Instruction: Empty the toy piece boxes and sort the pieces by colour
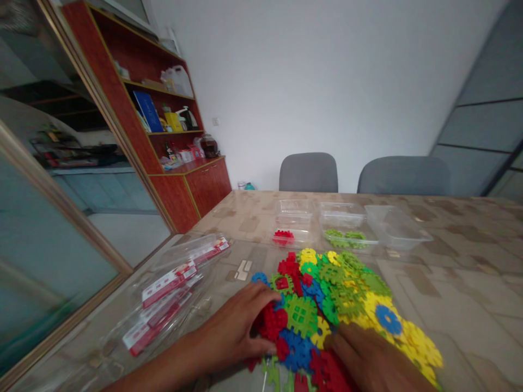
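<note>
A heap of plastic interlocking pieces [301, 316] in red, green, blue and yellow covers the near part of the table. At the heap's left side, my left hand [241, 321] has its thumb and fingers spread around red pieces [273, 322]. My right hand [363, 351] reaches into the near side of the heap, close to yellow and red pieces; its fingertips are partly hidden, so what they hold cannot be made out. Behind the heap, one clear tray [302, 239] contains red pieces [283, 237], and another [370, 246] contains green pieces [345, 238].
A third clear tray [396, 228] stands at the right of the others. Clear plastic packaging with red-and-white labels [169, 283] lies on the table [453, 283] at the left. Two grey chairs [308, 173] stand behind the far edge, near a red shelf unit [208, 188].
</note>
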Tool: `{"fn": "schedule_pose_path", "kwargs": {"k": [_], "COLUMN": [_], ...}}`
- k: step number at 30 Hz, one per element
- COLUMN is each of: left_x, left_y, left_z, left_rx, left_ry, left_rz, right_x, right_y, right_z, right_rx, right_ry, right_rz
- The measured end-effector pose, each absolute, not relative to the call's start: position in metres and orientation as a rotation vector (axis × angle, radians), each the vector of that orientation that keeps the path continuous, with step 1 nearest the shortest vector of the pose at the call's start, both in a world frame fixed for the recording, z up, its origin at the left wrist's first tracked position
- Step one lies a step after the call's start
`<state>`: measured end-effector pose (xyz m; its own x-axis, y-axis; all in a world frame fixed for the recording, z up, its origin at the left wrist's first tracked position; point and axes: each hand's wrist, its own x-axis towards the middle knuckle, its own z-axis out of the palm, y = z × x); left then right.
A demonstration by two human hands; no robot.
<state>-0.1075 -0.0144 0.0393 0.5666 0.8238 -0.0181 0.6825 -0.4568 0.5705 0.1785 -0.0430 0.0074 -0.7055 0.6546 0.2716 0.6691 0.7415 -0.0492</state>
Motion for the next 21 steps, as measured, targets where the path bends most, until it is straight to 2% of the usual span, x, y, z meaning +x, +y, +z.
{"fn": "schedule_pose_path", "kwargs": {"k": [5, 12, 18, 21], "left_x": [-0.112, -0.117, -0.112, -0.110], "left_y": [-0.016, -0.023, -0.023, -0.024], "left_z": [0.037, 0.026, 0.029, 0.030], "left_rx": [2.234, 2.251, 2.229, 2.220], "left_ry": [1.226, 1.242, 1.233, 1.246], "left_rz": [0.294, 0.302, 0.313, 0.321], "right_x": [0.184, 0.169, 0.156, 0.154], "right_y": [-0.043, -0.044, -0.043, -0.042], "right_z": [0.018, 0.006, -0.010, -0.015], "right_rx": [-1.021, -1.000, -0.970, -0.999], "right_ry": [-2.588, -2.627, -2.625, -2.647], "right_rz": [-0.040, -0.021, -0.181, -0.102]}}
